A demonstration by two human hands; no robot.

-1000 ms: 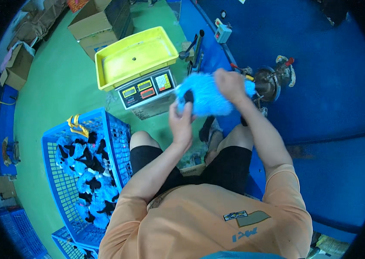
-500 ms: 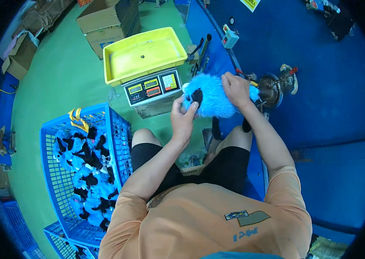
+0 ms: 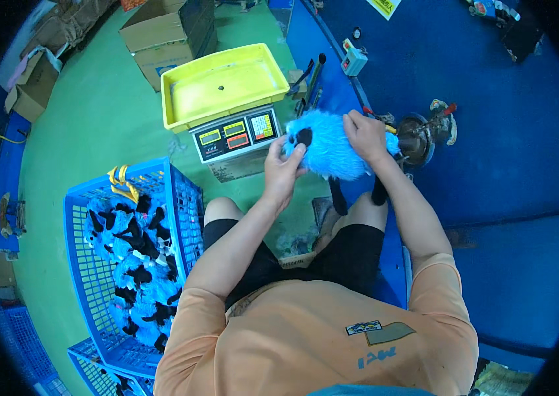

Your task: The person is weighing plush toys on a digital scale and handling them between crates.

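A blue furry plush toy [image 3: 329,146] with black patches and dangling black limbs is held between my hands. My left hand [image 3: 284,168] pinches its face end, the thumb beside a black patch. My right hand [image 3: 366,138] is closed on the other end. That end sits up against the round metal nozzle [image 3: 417,140] of a machine on the blue surface; whether the nozzle goes inside the toy is hidden by fur and hand.
On my left a blue plastic basket [image 3: 187,210] holds several similar plush toys [image 3: 137,264]. A yellow tray [image 3: 216,112] rests on a digital scale [image 3: 236,135] ahead. Behind it stands an open cardboard box [image 3: 160,43]. A small switch box [image 3: 354,62] is on the blue panel's edge.
The toy's face has turned slightly, and my left thumb has shifted a little on it. My right hand keeps its hold near the nozzle. The whole view has moved very slightly.
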